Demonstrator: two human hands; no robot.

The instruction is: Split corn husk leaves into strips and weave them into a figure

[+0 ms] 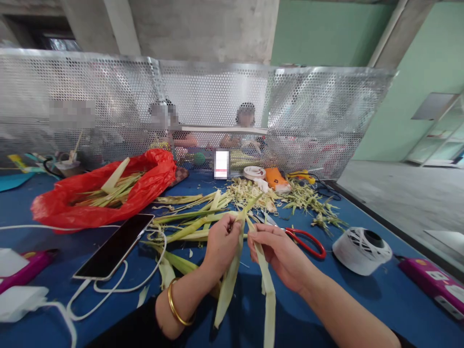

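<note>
My left hand (pixel 222 249) pinches a wide, pale green corn husk (pixel 229 290) between thumb and fingers. Closed on a narrower husk strip (pixel 268 295), my right hand (pixel 277 249) sits just beside it. The two pieces meet and cross above my hands, and their lower ends hang toward me over the blue table. Longer husks (pixel 188 226) lie in a loose bundle behind and left of my left hand. Past my right hand rest scissors with red handles (pixel 308 241), their blades partly hidden.
A red plastic bag (pixel 54 203) of husks and a phone (pixel 114 249) with a white cable lie left. A white spool (pixel 362 251) and a purple power strip (pixel 435 285) are right. Husk scraps (pixel 253 195) spread behind. People sit beyond the perforated screen (pixel 319 111).
</note>
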